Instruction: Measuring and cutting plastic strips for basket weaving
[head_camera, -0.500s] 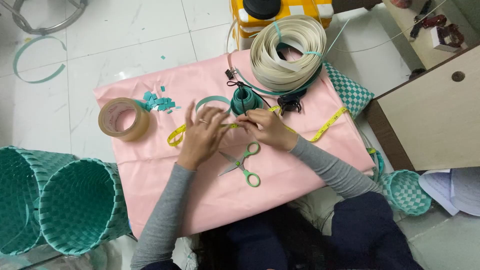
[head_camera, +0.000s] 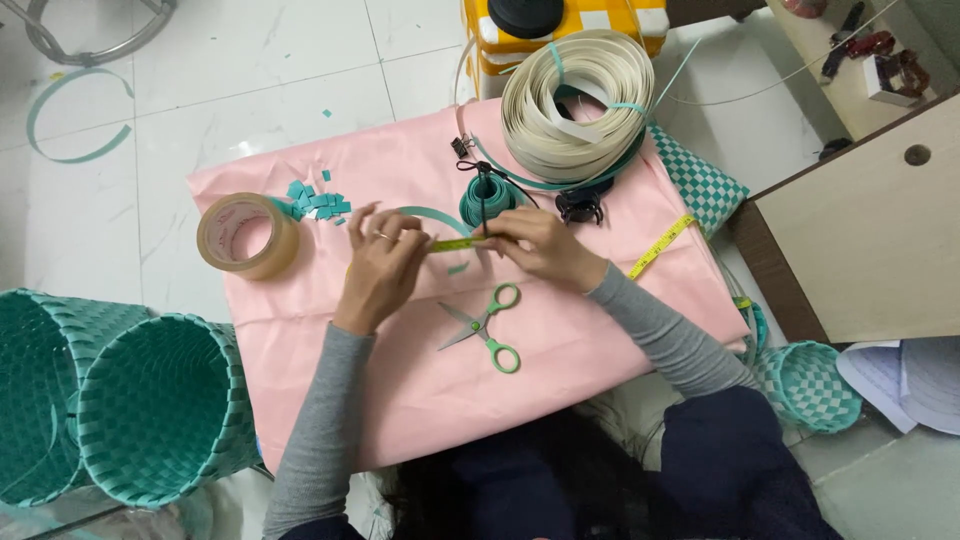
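Hands (head_camera: 385, 265) drawn closer, yellow tape measure (head_camera: 455, 243) (taut)

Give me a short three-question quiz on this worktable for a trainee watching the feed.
1. True or false: the green-handled scissors are in the right hand.
2. What do both hands hold stretched between them?
3. Which lies nearest the left hand: (a) the roll of tape, (b) the cream strap coil, (c) the woven baskets?

Key: 1. False; they lie open on the pink cloth below the hands. 2. The yellow measuring tape, along a teal strip. 3. (a).
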